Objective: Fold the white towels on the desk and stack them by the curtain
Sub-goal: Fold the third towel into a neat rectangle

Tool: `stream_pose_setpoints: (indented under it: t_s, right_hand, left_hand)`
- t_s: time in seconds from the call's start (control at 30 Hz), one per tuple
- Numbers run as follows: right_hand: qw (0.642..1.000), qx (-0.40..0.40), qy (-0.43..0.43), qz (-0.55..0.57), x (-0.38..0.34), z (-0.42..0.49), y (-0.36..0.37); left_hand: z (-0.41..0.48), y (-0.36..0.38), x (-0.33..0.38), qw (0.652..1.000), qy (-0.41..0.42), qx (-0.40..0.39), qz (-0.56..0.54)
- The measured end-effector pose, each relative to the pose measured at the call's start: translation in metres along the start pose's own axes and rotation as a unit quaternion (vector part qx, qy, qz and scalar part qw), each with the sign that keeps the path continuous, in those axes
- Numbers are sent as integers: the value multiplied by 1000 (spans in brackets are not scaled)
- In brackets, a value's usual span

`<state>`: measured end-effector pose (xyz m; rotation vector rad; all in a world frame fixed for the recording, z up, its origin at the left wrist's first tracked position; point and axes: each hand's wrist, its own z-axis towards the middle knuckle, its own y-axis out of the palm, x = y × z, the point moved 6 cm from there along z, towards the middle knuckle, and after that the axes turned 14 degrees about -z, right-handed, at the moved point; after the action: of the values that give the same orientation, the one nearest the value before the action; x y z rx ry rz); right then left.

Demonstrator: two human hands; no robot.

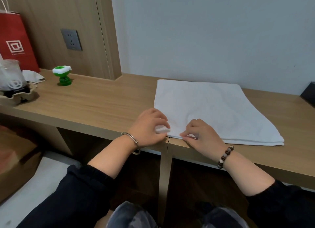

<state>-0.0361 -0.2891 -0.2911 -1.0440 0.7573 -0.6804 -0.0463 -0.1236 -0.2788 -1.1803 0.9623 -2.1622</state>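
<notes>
Left hand (149, 127) and right hand (203, 136) pinch the white towel (214, 106) on the wooden desk (95, 99), pale wall (204, 31) behind.

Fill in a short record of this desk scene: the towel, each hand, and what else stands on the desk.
task item: white folded cloth towel, lying flat on the light wooden desk
left hand: grips the towel's near left corner
right hand: pinches the towel's near edge
also on desk: red paper carrier bag, green-and-white plastic gadget, both far left
wall: grey power socket
</notes>
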Motion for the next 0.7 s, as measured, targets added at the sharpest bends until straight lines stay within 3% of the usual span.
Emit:
stream_pose_setpoints:
  t_s: [0.13, 0.53, 0.7]
  right_hand:
    - [1000, -30, -2, -10, 5, -1, -2]
    - [984, -38, 30, -171, 54, -25, -31]
    - [982, 31, 68, -171, 57, -21, -49]
  left_hand:
    - [14, 25, 25, 997, 9, -59, 44]
    - [32, 40, 41, 980, -9, -89, 178]
    - [31, 42, 41, 979, -14, -89, 182]
